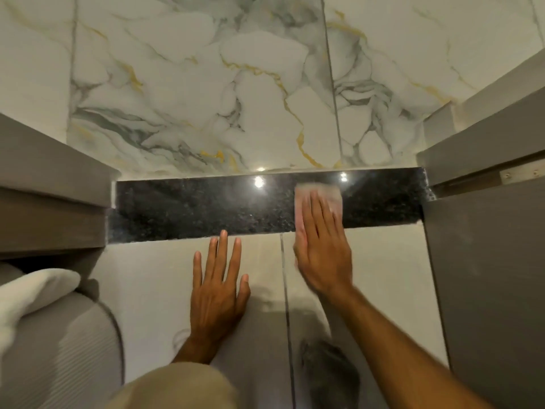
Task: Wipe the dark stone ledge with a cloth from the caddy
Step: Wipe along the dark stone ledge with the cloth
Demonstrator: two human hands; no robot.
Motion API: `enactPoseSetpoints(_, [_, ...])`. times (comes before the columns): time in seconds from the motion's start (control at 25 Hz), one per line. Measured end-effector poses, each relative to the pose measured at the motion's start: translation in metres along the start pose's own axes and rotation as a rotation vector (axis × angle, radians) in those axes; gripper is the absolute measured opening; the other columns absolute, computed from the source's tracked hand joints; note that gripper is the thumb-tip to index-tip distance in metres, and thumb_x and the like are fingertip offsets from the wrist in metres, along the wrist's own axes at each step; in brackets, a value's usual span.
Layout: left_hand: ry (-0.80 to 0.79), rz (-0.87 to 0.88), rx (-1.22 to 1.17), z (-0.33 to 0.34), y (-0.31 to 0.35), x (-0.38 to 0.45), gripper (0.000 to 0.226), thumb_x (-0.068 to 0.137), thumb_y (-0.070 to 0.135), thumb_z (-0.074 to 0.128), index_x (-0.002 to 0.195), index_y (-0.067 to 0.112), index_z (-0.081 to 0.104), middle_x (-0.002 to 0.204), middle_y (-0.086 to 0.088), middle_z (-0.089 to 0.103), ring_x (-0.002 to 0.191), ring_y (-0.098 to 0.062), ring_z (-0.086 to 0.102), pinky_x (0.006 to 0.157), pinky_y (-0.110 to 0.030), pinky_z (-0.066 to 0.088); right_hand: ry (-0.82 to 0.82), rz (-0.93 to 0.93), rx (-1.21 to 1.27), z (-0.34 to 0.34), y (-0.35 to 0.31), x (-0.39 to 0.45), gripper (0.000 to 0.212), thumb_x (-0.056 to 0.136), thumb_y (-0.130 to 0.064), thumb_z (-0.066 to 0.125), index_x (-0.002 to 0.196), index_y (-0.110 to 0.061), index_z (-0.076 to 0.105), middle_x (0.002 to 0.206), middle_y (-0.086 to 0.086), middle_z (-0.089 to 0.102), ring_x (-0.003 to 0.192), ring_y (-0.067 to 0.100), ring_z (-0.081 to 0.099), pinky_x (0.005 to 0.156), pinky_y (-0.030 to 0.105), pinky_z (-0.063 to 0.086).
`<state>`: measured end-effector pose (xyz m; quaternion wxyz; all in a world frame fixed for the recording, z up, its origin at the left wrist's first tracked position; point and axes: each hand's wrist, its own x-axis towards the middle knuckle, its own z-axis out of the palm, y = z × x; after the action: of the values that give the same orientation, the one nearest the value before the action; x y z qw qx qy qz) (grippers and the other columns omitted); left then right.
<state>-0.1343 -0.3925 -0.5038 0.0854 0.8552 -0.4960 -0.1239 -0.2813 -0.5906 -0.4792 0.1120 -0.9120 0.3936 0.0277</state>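
The dark speckled stone ledge (pixel 191 206) runs across the middle of the head view, between a marble wall above and pale tiles below. My right hand (pixel 323 249) lies flat on a pale pink cloth (pixel 320 193), pressing it onto the right part of the ledge; the hand and cloth are blurred. My left hand (pixel 218 286) rests flat with fingers spread on the pale tiled face (pixel 147 290) below the ledge, fingertips just under the ledge's front edge, holding nothing. The caddy is not in view.
Grey cabinet panels flank the ledge: one on the left (pixel 50 184) and one on the right (pixel 483 276). A white folded towel (pixel 32 293) lies on a grey ribbed surface (pixel 67 349) at lower left. Ceiling lights reflect on the ledge.
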Motion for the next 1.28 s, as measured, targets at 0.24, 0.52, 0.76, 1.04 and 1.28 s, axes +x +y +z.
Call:
enactPoseSetpoints(0.24, [-0.01,-0.143,0.014,-0.018,-0.045,-0.039,0.068,0.107,0.039,0.031,0.17,0.013,0.028,0.179,-0.018,0.018,0.165,-0.043,0.022,0.132,-0.066,0.015,0.03,0.241,0.016,-0.013,0.003,-0.005,0.072,0.112,-0.029,0.026,0.177,-0.003,0.01,0.186,0.021,0.01,0.175,0.039,0.015,0.142,0.061,0.02])
enactPoseSetpoints(0.52, [0.05,-0.243,0.15,-0.012,-0.069,-0.06,0.065,0.115,0.046,0.024,0.173,0.018,0.019,0.18,-0.019,0.019,0.167,-0.043,0.02,0.132,-0.071,0.024,-0.136,-0.468,0.007,0.022,-0.104,0.001,0.071,0.116,-0.037,0.034,0.18,-0.019,0.007,0.19,0.003,0.003,0.177,0.02,0.002,0.143,0.055,0.022])
enactPoseSetpoints(0.76, [0.136,-0.319,0.016,-0.007,-0.068,-0.057,0.066,0.111,0.042,0.032,0.171,0.016,0.027,0.18,-0.018,0.021,0.168,-0.038,0.019,0.133,-0.07,0.022,-0.006,-0.086,0.019,0.009,-0.121,0.062,0.07,0.117,-0.038,0.022,0.179,-0.012,0.002,0.189,0.012,-0.002,0.177,0.028,0.0,0.143,0.057,0.018])
enactPoseSetpoints(1.04, [0.21,-0.45,0.041,-0.004,-0.075,-0.067,0.07,0.108,0.041,0.029,0.171,0.009,0.026,0.18,-0.018,0.02,0.169,-0.035,0.017,0.135,-0.069,0.017,-0.19,-0.806,-0.059,0.036,-0.195,0.047,0.067,0.118,-0.041,0.027,0.179,-0.018,0.014,0.189,0.007,0.01,0.177,0.026,0.007,0.143,0.056,0.019])
enactPoseSetpoints(1.28, [0.167,-0.444,0.012,-0.004,-0.076,-0.065,0.075,0.104,0.041,0.031,0.171,0.009,0.023,0.182,-0.017,0.015,0.169,-0.035,0.013,0.134,-0.071,0.011,-0.155,-0.608,0.006,0.019,-0.172,0.087,0.068,0.117,-0.04,0.023,0.179,-0.014,0.011,0.189,0.011,0.006,0.177,0.026,0.004,0.143,0.058,0.018])
